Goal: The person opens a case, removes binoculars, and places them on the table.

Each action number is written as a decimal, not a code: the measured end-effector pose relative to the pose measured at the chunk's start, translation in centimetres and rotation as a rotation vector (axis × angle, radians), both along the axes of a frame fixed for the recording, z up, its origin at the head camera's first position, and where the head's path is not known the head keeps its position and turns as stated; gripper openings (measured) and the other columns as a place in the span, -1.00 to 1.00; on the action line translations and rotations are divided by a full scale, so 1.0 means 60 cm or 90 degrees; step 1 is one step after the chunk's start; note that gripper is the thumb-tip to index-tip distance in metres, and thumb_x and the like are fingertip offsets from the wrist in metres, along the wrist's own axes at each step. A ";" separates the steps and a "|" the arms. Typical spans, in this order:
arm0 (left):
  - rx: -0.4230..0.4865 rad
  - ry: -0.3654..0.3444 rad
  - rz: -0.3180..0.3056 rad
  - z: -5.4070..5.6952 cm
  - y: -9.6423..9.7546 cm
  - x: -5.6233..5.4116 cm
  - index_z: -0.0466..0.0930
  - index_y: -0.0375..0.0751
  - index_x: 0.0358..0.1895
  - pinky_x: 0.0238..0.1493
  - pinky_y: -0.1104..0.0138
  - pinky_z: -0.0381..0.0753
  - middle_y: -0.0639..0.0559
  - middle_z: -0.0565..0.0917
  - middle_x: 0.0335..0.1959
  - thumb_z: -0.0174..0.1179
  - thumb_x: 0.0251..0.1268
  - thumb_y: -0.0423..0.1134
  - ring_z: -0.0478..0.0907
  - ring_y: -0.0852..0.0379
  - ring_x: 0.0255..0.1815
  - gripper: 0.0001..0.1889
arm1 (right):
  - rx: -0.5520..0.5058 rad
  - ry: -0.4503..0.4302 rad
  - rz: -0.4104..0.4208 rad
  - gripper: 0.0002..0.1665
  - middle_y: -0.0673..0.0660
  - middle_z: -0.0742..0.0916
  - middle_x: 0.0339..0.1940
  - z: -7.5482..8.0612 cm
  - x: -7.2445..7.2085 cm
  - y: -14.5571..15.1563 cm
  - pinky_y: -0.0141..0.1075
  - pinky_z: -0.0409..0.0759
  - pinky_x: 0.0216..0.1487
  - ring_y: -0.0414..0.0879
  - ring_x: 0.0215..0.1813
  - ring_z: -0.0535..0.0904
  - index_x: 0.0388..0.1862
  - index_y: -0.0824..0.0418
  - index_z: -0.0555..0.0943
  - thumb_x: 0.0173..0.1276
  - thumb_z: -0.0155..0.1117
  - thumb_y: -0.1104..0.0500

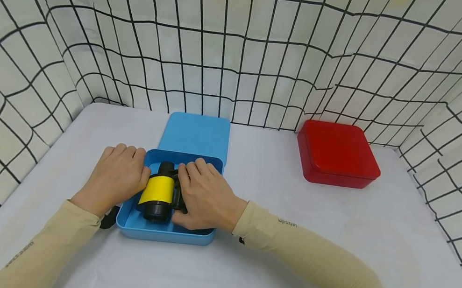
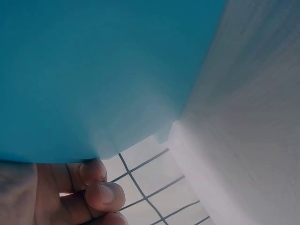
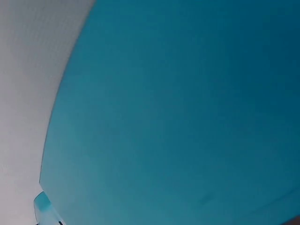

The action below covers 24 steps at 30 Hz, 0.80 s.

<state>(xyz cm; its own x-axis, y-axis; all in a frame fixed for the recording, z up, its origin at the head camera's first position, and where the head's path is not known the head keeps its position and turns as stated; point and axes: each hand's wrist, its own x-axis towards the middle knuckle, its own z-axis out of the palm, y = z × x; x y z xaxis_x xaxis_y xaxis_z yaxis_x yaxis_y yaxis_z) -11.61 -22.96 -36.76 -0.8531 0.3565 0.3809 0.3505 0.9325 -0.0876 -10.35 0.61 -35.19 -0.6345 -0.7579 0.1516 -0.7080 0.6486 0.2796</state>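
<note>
A blue box [image 1: 164, 236] stands uncovered on the white surface, and a pair of yellow and black binoculars [image 1: 157, 190] lies inside it. My right hand [image 1: 208, 197] grips the binoculars' right barrel, which it mostly hides. At the box's left wall, my left hand [image 1: 117, 175] holds the rim, its thumb on the inner side. In the left wrist view, the curled fingers [image 2: 105, 194] show against the edge of the box wall [image 2: 108, 84]. The right wrist view is mostly filled by the blue box wall [image 3: 164, 117].
A blue lid [image 1: 196, 133] lies flat behind the box. To the far right sits a closed red box [image 1: 340, 151]. Black wire grid [image 1: 244, 37] fences the white tabletop [image 1: 268, 274] at the back and both sides.
</note>
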 end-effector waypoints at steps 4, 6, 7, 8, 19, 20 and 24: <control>-0.002 0.005 -0.001 0.000 0.001 0.000 0.42 -0.35 -0.41 -0.32 0.10 0.39 -0.12 0.39 -0.62 0.12 0.34 -0.27 0.34 -0.10 -0.47 -0.78 | -0.005 0.008 -0.006 0.12 0.16 0.69 0.19 0.001 0.000 0.000 -0.27 0.54 0.13 0.01 0.10 0.50 0.47 0.30 0.43 0.26 0.06 -0.53; -0.002 0.007 -0.001 0.000 0.001 0.000 0.42 -0.35 -0.42 -0.33 0.10 0.38 -0.12 0.39 -0.62 0.11 0.34 -0.27 0.34 -0.10 -0.47 -0.78 | -0.008 0.010 -0.009 0.13 0.16 0.69 0.19 0.002 0.000 -0.001 -0.27 0.54 0.12 0.01 0.09 0.50 0.47 0.30 0.43 0.26 0.06 -0.54; -0.002 0.004 0.001 0.000 0.001 0.000 0.41 -0.35 -0.42 -0.33 0.11 0.37 -0.12 0.38 -0.62 0.11 0.34 -0.27 0.34 -0.10 -0.47 -0.78 | -0.010 0.009 -0.011 0.13 0.16 0.69 0.19 0.003 0.000 -0.001 -0.27 0.54 0.12 0.01 0.09 0.50 0.47 0.30 0.44 0.25 0.07 -0.54; -0.003 0.002 0.002 0.000 0.001 0.000 0.41 -0.35 -0.43 -0.33 0.11 0.36 -0.12 0.38 -0.62 0.10 0.34 -0.27 0.34 -0.10 -0.47 -0.78 | -0.010 0.008 -0.013 0.13 0.16 0.69 0.19 0.003 0.001 -0.001 -0.27 0.54 0.12 0.01 0.09 0.50 0.47 0.30 0.44 0.25 0.07 -0.54; -0.027 0.004 -0.004 0.001 0.000 0.001 0.45 -0.39 -0.37 -0.33 0.10 0.39 -0.15 0.42 -0.61 0.13 0.35 -0.29 0.34 -0.10 -0.47 -0.79 | -0.012 0.006 -0.029 0.12 0.17 0.69 0.18 0.010 0.008 -0.007 -0.27 0.54 0.13 0.02 0.09 0.50 0.46 0.31 0.45 0.26 0.06 -0.54; -0.029 0.011 -0.009 0.000 -0.001 0.001 0.45 -0.39 -0.38 -0.34 0.10 0.39 -0.14 0.41 -0.62 0.14 0.34 -0.29 0.34 -0.10 -0.48 -0.79 | -0.012 0.008 -0.030 0.12 0.17 0.69 0.17 0.011 0.009 -0.007 -0.27 0.54 0.12 0.02 0.09 0.50 0.45 0.31 0.45 0.26 0.06 -0.54; -0.031 0.026 -0.019 -0.001 -0.001 0.001 0.44 -0.39 -0.39 -0.37 0.11 0.38 -0.13 0.39 -0.63 0.15 0.33 -0.30 0.33 -0.09 -0.50 -0.80 | -0.014 0.020 -0.032 0.11 0.16 0.70 0.15 0.014 0.013 -0.007 -0.30 0.53 0.06 0.01 0.06 0.50 0.44 0.31 0.47 0.25 0.07 -0.53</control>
<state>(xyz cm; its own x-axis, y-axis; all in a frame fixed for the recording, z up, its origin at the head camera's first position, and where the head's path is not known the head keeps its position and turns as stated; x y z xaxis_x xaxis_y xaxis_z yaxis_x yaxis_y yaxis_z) -11.58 -23.05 -36.81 -0.8259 0.3999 0.3976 0.3728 0.9162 -0.1471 -9.57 0.16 -34.38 -0.6667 -0.7210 0.1887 -0.6652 0.6898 0.2857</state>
